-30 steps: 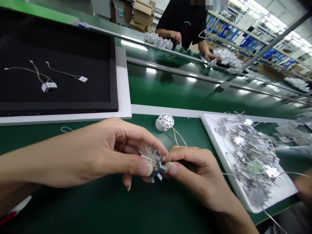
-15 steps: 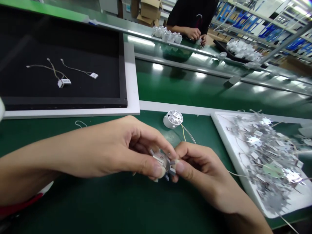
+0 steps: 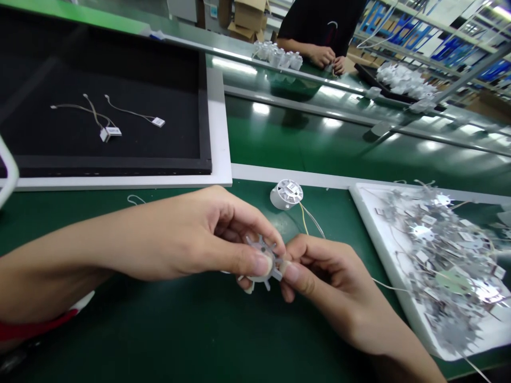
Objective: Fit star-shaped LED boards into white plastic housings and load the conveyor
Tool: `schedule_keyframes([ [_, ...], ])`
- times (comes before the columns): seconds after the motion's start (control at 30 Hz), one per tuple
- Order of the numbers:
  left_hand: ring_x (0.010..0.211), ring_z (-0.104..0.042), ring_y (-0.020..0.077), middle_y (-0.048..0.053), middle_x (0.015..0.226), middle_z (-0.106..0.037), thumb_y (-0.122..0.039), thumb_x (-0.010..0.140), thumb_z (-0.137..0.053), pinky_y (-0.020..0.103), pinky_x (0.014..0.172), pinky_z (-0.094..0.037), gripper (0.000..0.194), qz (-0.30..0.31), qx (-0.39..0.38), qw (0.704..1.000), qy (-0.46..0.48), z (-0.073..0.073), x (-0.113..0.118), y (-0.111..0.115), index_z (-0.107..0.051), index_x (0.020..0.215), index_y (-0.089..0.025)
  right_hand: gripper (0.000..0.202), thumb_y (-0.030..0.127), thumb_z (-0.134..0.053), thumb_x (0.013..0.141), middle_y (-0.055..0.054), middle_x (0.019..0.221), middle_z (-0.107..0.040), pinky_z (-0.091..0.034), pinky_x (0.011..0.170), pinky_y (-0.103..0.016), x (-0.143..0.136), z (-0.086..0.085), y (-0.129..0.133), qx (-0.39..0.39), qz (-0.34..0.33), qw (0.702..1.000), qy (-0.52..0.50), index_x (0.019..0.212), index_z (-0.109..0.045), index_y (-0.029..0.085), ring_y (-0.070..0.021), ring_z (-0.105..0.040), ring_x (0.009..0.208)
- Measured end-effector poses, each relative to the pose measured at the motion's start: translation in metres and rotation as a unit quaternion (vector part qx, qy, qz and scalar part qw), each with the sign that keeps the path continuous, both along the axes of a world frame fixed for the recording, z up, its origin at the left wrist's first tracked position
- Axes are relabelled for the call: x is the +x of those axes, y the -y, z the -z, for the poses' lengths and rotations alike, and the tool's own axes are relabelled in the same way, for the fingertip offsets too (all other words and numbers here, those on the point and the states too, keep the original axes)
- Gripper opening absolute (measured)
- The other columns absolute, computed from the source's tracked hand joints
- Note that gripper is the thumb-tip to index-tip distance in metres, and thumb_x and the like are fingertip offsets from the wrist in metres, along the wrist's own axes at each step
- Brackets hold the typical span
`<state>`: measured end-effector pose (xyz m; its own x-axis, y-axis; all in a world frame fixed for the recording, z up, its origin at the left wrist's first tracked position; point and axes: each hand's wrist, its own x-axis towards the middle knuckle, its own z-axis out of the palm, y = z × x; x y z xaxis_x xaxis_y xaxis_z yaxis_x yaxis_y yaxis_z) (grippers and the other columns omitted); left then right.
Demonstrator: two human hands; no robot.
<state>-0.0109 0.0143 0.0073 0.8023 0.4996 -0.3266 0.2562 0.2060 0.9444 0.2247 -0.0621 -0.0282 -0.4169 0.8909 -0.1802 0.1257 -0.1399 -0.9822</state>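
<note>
Between my two hands is a small grey star-shaped plate (image 3: 262, 248) with stubby arms around its rim. My left hand (image 3: 215, 239) pinches it, the thumb flat on its face and the fingers behind. At its right edge, my right hand (image 3: 319, 276) is closed with thumb and forefinger on one of the arms. A thin pale wire (image 3: 389, 286) shows beyond my right wrist; its link to the plate is hidden. Just past my hands stands a round white housing (image 3: 286, 194) with a slotted top and a yellow and a white wire trailing from it.
At right, a white foam tray (image 3: 369, 229) holds a heap of star-shaped plates with wires. A black-lined tray (image 3: 159, 154) at left carries several small wired white modules (image 3: 113, 131). Across the bench, a co-worker's hands (image 3: 329, 57) handle a small part beside white housings (image 3: 277, 56).
The plate has turned so its flat face now shows toward me, with my left thumb across it. Both hands stay close together, and the view has shifted slightly.
</note>
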Motion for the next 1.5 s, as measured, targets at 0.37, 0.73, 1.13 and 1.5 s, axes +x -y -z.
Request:
schedule_keyframes([
  [0.37,0.075,-0.075,0.0095,-0.007,0.082,-0.08,-0.028,0.098,-0.074,0.011,0.067,-0.055,0.015,-0.016,0.05,0.998,-0.044,0.001,0.0,0.001,-0.085,0.107,-0.032,0.009,0.029,-0.096,0.083,0.003,0.067,-0.066,-0.037,0.054,-0.018,-0.01,0.0,-0.004,-0.064,0.061,0.994,-0.066,0.081,-0.088,0.026,-0.0076,-0.048,0.059],
  [0.73,0.073,-0.072,0.014,-0.008,0.099,-0.077,-0.047,0.09,-0.087,0.019,0.056,-0.051,0.06,-0.018,0.233,0.965,-0.121,0.01,-0.007,0.008,-0.063,0.145,-0.048,0.022,0.036,-0.094,0.082,0.005,0.057,-0.046,-0.025,0.047,-0.019,-0.002,0.003,-0.01,-0.064,0.094,0.993,-0.038,0.071,-0.082,0.021,-0.0068,-0.034,0.054],
  [1.13,0.076,-0.063,0.0232,0.0,0.088,-0.066,-0.033,0.084,-0.093,0.036,0.063,-0.039,0.028,0.0,0.571,0.806,-0.156,0.02,-0.006,0.026,-0.07,0.096,-0.023,0.018,0.034,-0.092,0.083,0.004,0.057,-0.049,-0.027,0.048,-0.023,-0.015,0.01,-0.009,0.003,0.138,0.99,0.042,0.078,-0.082,0.02,-0.0093,-0.037,0.054],
  [1.5,0.072,-0.062,0.0284,0.006,0.086,-0.067,-0.028,0.084,-0.086,0.04,0.063,-0.04,0.018,0.046,0.617,0.744,-0.252,0.03,-0.008,0.036,-0.075,0.094,-0.017,0.024,0.036,-0.071,0.096,0.003,0.061,-0.054,-0.032,0.052,-0.025,-0.029,0.022,-0.007,0.035,0.083,0.99,0.109,0.083,-0.076,0.017,-0.0107,-0.042,0.057],
])
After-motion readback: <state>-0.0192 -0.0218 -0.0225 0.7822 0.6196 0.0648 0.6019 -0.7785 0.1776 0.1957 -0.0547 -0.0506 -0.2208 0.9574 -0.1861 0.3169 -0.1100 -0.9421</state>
